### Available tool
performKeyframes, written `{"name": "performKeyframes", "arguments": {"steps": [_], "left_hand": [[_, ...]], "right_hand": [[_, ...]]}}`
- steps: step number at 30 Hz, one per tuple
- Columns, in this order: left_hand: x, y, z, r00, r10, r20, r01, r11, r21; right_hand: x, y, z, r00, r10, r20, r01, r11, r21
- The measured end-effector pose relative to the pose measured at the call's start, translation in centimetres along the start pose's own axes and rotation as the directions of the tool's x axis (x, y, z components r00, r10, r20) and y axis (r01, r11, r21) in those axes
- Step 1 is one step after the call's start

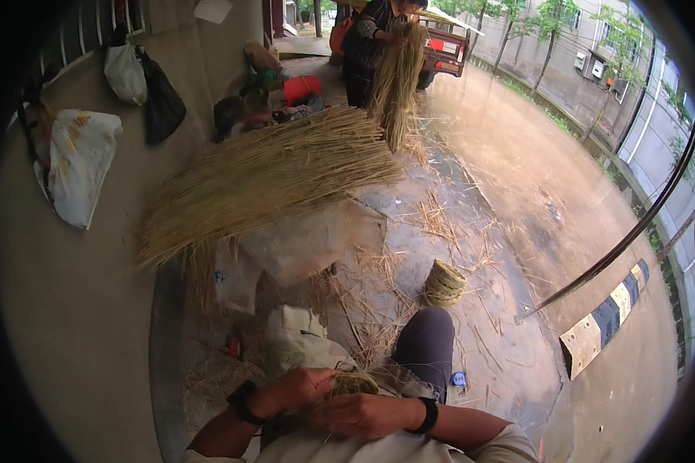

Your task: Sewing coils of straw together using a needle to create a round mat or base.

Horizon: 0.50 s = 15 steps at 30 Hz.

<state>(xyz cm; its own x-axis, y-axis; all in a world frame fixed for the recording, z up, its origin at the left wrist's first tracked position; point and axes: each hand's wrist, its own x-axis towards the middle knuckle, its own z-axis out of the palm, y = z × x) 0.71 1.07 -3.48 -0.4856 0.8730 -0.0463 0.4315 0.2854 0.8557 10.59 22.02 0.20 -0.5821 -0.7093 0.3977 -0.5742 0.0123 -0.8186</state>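
In my lap, a small piece of straw work (354, 382) with thin loose strands lies between my hands. My left hand (301, 387) has its fingers closed in a pinch at the left side of this straw. Lower and nearer to me, my right hand (361, 414) curls around the near side of it, its fingertips partly hidden. Beyond my right knee stands a round coil of braided straw (444, 283) on the ground. A large stack of long dry straw (278, 174) lies ahead to the left.
Another person (363, 58) stands at the back holding an upright straw bundle (398, 85). Bags (81, 166) hang on the left wall. Loose straw litters the ground. A blue tape-like item (459, 379) lies by my right knee; a black-and-yellow speed bump (606, 316) is farther right.
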Motion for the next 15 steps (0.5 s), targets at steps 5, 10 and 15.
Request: {"name": "performKeyframes", "arguments": {"steps": [5, 10, 15], "left_hand": [[0.2, 0.6, -0.2, 0.998, 0.056, -0.012, -0.057, 0.996, -0.067], [-0.3, -0.1, -0.2, 0.99, -0.047, -0.135, 0.053, 0.998, 0.041], [-1.6, -2.6, -2.9, 0.881, -0.219, -0.419, 0.181, 0.975, -0.13]], "right_hand": [[-1.2, 0.7, 0.9, 0.984, 0.137, 0.116, -0.146, 0.987, 0.065], [-3.7, -0.8, -4.2, 0.997, -0.014, -0.076, -0.007, 0.963, -0.27], [-13.9, -4.3, -8.9, 0.484, 0.59, -0.646, -0.271, 0.803, 0.53]]}}
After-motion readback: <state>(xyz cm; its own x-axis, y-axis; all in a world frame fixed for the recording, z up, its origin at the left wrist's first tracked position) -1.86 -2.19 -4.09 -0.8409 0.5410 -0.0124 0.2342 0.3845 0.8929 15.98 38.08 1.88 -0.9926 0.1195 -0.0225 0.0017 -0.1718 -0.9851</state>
